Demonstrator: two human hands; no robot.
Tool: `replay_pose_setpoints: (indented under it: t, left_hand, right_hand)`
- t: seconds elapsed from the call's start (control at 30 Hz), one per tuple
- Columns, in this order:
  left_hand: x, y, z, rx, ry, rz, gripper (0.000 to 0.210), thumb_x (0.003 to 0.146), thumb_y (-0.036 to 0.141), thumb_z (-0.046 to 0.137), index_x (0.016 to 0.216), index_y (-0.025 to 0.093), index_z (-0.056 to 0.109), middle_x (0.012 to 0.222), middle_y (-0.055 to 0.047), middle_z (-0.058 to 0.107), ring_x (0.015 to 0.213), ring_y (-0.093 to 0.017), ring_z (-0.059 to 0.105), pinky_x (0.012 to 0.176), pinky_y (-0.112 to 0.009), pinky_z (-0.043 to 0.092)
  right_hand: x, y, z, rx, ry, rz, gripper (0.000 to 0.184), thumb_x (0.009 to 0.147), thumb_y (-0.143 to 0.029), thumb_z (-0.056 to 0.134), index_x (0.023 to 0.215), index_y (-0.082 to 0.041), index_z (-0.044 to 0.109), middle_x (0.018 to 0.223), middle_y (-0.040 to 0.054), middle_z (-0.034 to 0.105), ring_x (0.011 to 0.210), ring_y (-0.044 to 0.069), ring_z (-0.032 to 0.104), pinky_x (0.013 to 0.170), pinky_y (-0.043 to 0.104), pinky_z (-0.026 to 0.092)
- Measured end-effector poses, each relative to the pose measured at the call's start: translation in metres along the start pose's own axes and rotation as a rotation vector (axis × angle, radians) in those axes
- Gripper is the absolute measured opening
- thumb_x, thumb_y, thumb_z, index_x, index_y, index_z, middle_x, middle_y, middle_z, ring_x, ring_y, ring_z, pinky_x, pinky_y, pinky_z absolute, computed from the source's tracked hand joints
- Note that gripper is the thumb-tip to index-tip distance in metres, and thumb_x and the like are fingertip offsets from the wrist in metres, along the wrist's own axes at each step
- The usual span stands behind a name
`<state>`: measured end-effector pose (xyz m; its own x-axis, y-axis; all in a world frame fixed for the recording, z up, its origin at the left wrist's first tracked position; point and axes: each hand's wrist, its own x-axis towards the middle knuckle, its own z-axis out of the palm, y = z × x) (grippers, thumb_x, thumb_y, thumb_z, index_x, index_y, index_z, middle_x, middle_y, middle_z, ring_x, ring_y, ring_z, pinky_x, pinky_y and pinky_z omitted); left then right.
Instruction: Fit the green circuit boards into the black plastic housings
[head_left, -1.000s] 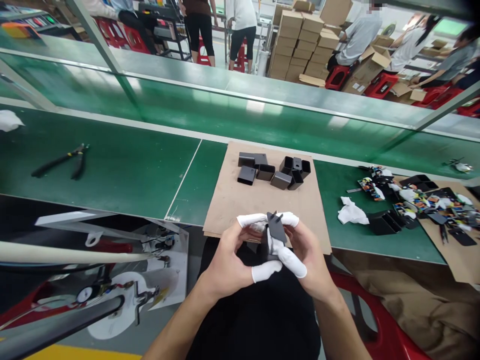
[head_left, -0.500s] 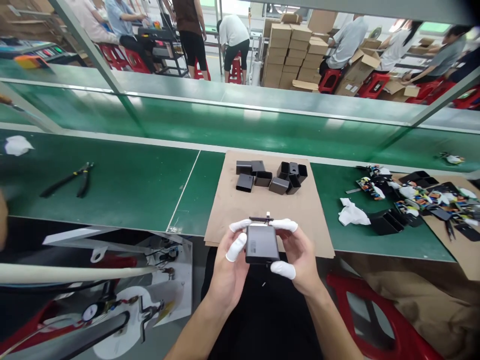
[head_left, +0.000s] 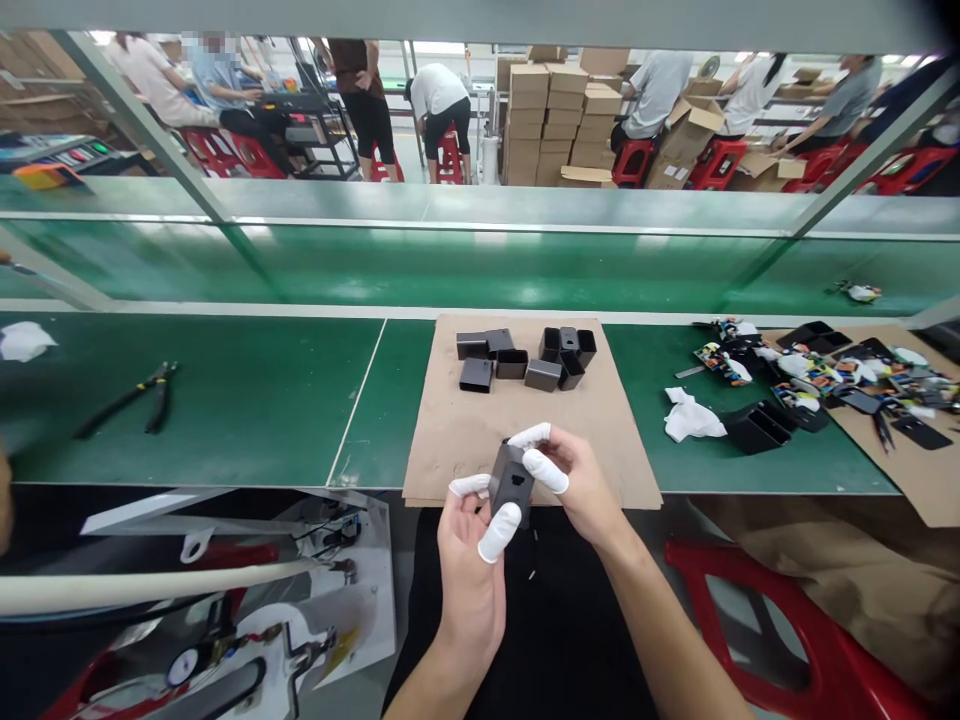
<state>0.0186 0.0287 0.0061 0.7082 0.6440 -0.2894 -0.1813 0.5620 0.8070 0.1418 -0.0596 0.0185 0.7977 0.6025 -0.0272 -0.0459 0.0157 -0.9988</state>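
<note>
A dark grey box-shaped casing is held up between both hands, over the front edge of the cardboard sheet. One narrow face with a small dark cut-out is turned towards me. My left hand grips it from the left and below, thumb on the near side. With thumb and forefinger, my right hand pinches its upper right part. White covers sit on the thumbs and forefingers of both hands. Beyond them, several similar dark casings lie on the cardboard sheet, some with open ends showing.
Pliers lie on the green bench at left. To the right are a crumpled white cloth, black casings and a heap of circuit boards. A red stool stands at lower right. Several people sit or stand beyond the bench.
The casing has been turned from its broad face to a narrow face with a cut-out. My right hand has moved from its lower right corner to its upper part.
</note>
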Motion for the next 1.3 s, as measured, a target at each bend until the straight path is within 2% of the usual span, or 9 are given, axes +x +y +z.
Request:
replay_pose_setpoints:
  t: [0.3, 0.5, 0.6, 0.77, 0.83, 0.93, 1.03, 1.17, 1.3]
  left_hand:
    - [0.001, -0.001, 0.000, 0.005, 0.022, 0.015, 0.048, 0.072, 0.042, 0.100, 0.103, 0.021, 0.069, 0.105, -0.006, 0.074, 0.096, -0.023, 0.078, 0.095, -0.039, 0.066]
    - [0.003, -0.006, -0.001, 0.035, 0.049, 0.060, 0.048, 0.075, 0.041, 0.099, 0.105, 0.020, 0.067, 0.107, -0.007, 0.075, 0.100, -0.022, 0.078, 0.093, -0.036, 0.066]
    - [0.012, -0.010, -0.005, 0.204, 0.044, 0.313, 0.050, 0.076, 0.032, 0.098, 0.112, 0.023, 0.065, 0.110, -0.006, 0.073, 0.100, -0.022, 0.078, 0.090, -0.035, 0.067]
    - [0.047, -0.019, -0.023, 0.853, 0.058, 1.153, 0.050, 0.084, 0.018, 0.090, 0.129, 0.022, 0.068, 0.117, -0.009, 0.064, 0.109, -0.027, 0.073, 0.091, -0.040, 0.065]
    - [0.061, -0.024, -0.027, 0.991, -0.019, 1.286, 0.047, 0.090, 0.013, 0.081, 0.134, 0.023, 0.067, 0.121, -0.011, 0.063, 0.114, -0.028, 0.071, 0.093, -0.042, 0.065]
    - [0.075, -0.030, -0.023, 0.936, -0.206, 1.130, 0.054, 0.090, 0.008, 0.076, 0.139, 0.025, 0.064, 0.128, -0.014, 0.064, 0.122, -0.032, 0.069, 0.101, -0.049, 0.063]
    - [0.077, -0.030, -0.014, 0.858, -0.336, 0.947, 0.060, 0.085, 0.006, 0.077, 0.139, 0.025, 0.062, 0.126, -0.013, 0.067, 0.118, -0.032, 0.072, 0.100, -0.048, 0.062]
    - [0.070, -0.020, -0.014, 0.840, -0.384, 0.863, 0.053, 0.086, 0.010, 0.077, 0.135, 0.024, 0.063, 0.117, -0.010, 0.068, 0.109, -0.027, 0.074, 0.094, -0.042, 0.063]
    - [0.078, 0.000, -0.035, 0.821, -0.285, 0.731, 0.031, 0.086, 0.022, 0.082, 0.114, 0.024, 0.070, 0.104, -0.006, 0.069, 0.102, -0.024, 0.072, 0.097, -0.040, 0.058]
  right_hand:
    - [0.003, -0.003, 0.000, 0.021, 0.002, 0.059, 0.040, 0.092, -0.062, 0.080, 0.094, -0.022, 0.079, 0.088, 0.0040, 0.077, 0.086, 0.022, 0.071, 0.078, 0.035, 0.062]
    - [0.002, -0.001, 0.001, 0.008, 0.022, 0.017, 0.041, 0.096, -0.063, 0.076, 0.098, -0.022, 0.080, 0.099, 0.0066, 0.081, 0.096, 0.025, 0.075, 0.092, 0.040, 0.061]
    - [-0.008, 0.003, 0.003, -0.055, 0.105, -0.053, 0.039, 0.099, -0.060, 0.073, 0.115, -0.025, 0.079, 0.110, 0.0076, 0.078, 0.105, 0.027, 0.073, 0.101, 0.045, 0.059]
    - [-0.022, 0.018, 0.009, -0.092, 0.134, -0.128, 0.050, 0.093, -0.047, 0.083, 0.139, -0.032, 0.068, 0.128, 0.0072, 0.074, 0.114, 0.027, 0.071, 0.109, 0.049, 0.058]
    - [-0.020, 0.026, 0.011, -0.084, 0.117, -0.091, 0.055, 0.091, -0.045, 0.086, 0.140, -0.031, 0.066, 0.127, 0.0076, 0.076, 0.115, 0.027, 0.073, 0.110, 0.050, 0.059]
    - [-0.008, 0.037, 0.010, -0.074, 0.137, -0.044, 0.057, 0.089, -0.046, 0.087, 0.138, -0.027, 0.065, 0.123, 0.0082, 0.079, 0.114, 0.027, 0.076, 0.110, 0.050, 0.060]
    - [0.003, 0.044, 0.005, -0.121, 0.159, -0.016, 0.047, 0.092, -0.048, 0.083, 0.131, -0.025, 0.066, 0.122, 0.0094, 0.081, 0.112, 0.028, 0.079, 0.106, 0.049, 0.062]
    - [0.007, 0.047, -0.005, -0.379, 0.221, -0.080, 0.030, 0.099, -0.045, 0.074, 0.121, -0.024, 0.069, 0.119, 0.0101, 0.080, 0.110, 0.029, 0.077, 0.102, 0.049, 0.062]
    - [0.003, 0.054, -0.012, -0.518, 0.246, -0.251, 0.042, 0.101, -0.037, 0.072, 0.140, -0.024, 0.065, 0.124, 0.0121, 0.076, 0.108, 0.028, 0.076, 0.100, 0.049, 0.063]
